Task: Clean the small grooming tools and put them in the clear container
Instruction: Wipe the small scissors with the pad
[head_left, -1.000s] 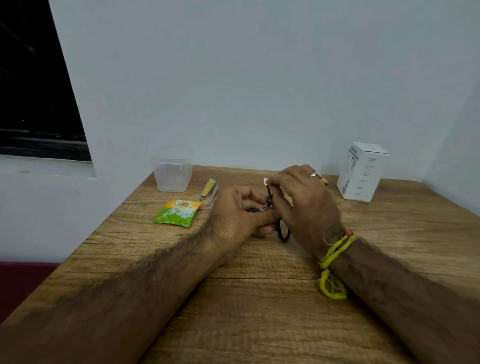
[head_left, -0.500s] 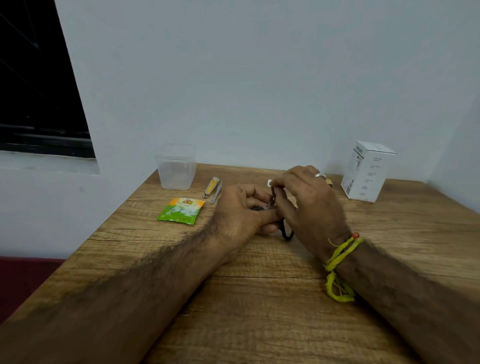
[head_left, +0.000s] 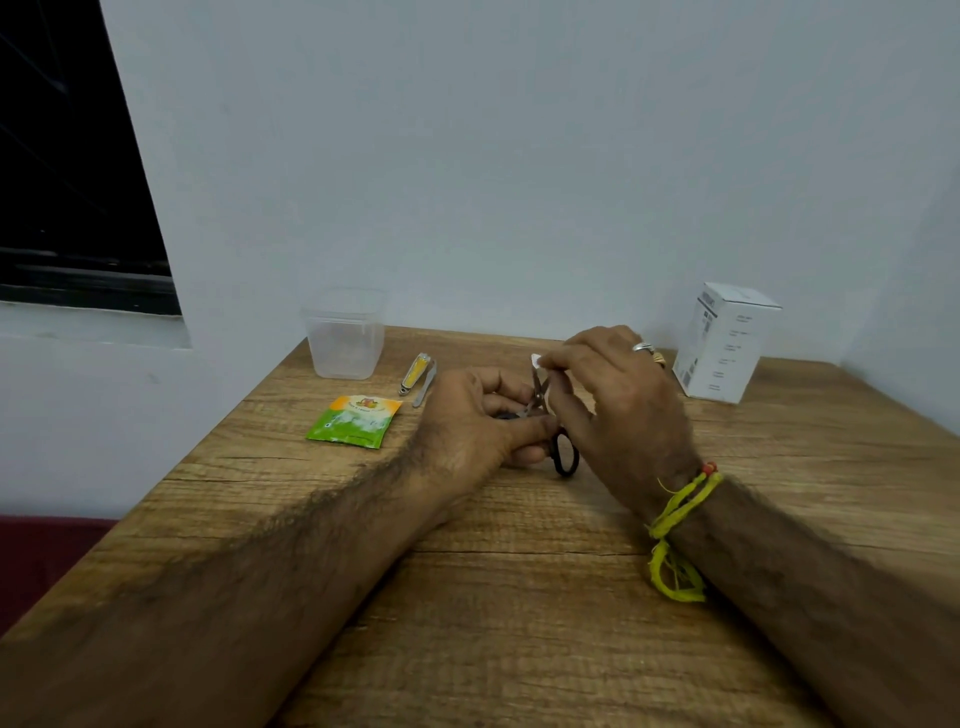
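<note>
wooden table (head_left: 519, 623), clear container (head_left: 345, 338), nail clipper (head_left: 415, 373), sachet (head_left: 356, 420), white box (head_left: 727, 343)

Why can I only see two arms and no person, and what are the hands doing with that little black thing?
The camera sits on the person's head and looks down, so you see what they see: their own two arms, no face. There is no machine here, just bare hands.

The left hand holds small scissors with black loop handles. The right hand pinches a small white wipe against the blades, which looks like cleaning.

On the wooden table sit a clear container, which looks empty, and next to it a nail clipper with a yellow top and a thin metal tool. In front of them lies a green and orange packet. A white box stands at the far right, near the wall.

The tools should go into the container once they are clean.
</note>
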